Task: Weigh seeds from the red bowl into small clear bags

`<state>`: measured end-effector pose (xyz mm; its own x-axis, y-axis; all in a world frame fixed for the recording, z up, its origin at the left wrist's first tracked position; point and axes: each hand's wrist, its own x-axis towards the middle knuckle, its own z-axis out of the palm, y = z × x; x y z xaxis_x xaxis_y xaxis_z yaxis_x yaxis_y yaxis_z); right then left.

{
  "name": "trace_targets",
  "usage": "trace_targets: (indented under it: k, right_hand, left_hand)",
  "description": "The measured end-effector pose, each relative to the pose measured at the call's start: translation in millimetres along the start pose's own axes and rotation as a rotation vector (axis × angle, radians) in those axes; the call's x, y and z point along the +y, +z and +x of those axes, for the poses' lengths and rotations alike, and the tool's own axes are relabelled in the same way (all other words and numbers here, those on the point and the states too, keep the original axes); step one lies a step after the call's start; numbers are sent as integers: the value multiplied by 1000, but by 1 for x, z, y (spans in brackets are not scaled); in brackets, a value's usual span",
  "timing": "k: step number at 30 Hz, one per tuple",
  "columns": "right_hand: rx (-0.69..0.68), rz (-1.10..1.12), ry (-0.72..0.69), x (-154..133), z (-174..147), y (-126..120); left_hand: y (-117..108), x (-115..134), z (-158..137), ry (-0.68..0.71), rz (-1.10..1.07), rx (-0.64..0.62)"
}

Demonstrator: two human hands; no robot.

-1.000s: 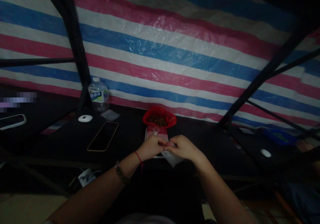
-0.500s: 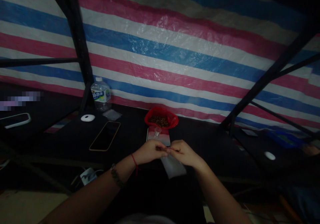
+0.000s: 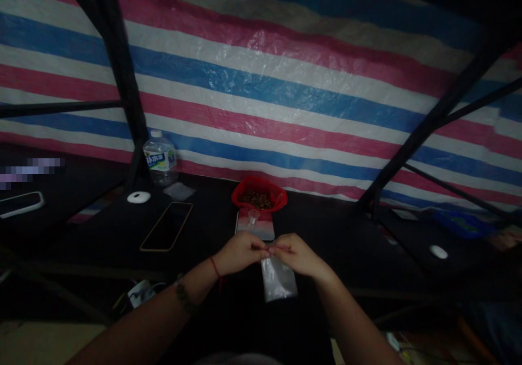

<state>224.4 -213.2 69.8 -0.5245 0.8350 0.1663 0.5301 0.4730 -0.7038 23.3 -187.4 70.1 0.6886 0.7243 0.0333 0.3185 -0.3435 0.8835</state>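
A small clear plastic bag [image 3: 279, 281] hangs from my two hands, its top edge pinched between the fingertips. My left hand [image 3: 243, 252] is closed on the bag's upper left corner, and my right hand [image 3: 297, 254] grips it from the other side, thumbs almost touching. Just beyond the hands lies a flat red and white device [image 3: 264, 227], with a small clear cup [image 3: 253, 216] on it. Behind that stands a red bowl [image 3: 279, 199] holding many small brownish pieces [image 3: 256, 198], too small to name.
Left on the black table [image 3: 212, 196] are a phone [image 3: 167, 227], a white round object [image 3: 138, 197], a flat clear bag [image 3: 179, 191] and a plastic bottle [image 3: 160, 161]. Another phone [image 3: 21, 204] lies farther left. At right are a blue tray [image 3: 460, 223] and another person's hand [image 3: 503, 240].
The bag now hangs straighter and lies more open to view below my fingers. Both hands stay pinched on its top, and the whole view has shifted slightly.
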Motion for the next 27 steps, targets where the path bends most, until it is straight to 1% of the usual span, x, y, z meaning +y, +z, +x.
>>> trace_targets:
  k: [4,9,10,12,14,16,21,25,27]
  right_hand:
    - [12,-60,-92,-3,-3,0]
    - [-26,-44,-115,-7,-8,5]
    - [-28,-31,-114,-8,-8,6]
    - [-16,-9,-96,-9,-9,6]
    - [-4,-8,-68,-10,-11,6]
    - [1,-18,-41,-10,-14,5]
    - [25,-28,-50,-6,-22,7]
    - [49,9,-42,1,-21,16]
    - [43,48,-15,5,-19,21]
  left_hand:
    - [0,2,0,19,-4,-71]
    - [0,1,-2,65,64,-176]
    - [2,1,-2,76,68,-178]
    - [4,3,-3,87,74,-143]
    - [7,4,-6,75,67,-98]
    - [9,6,-10,50,46,-80]
    - [5,11,-17,15,56,-128]
    - [1,13,-12,8,150,-133]
    - [0,13,-8,22,142,-166]
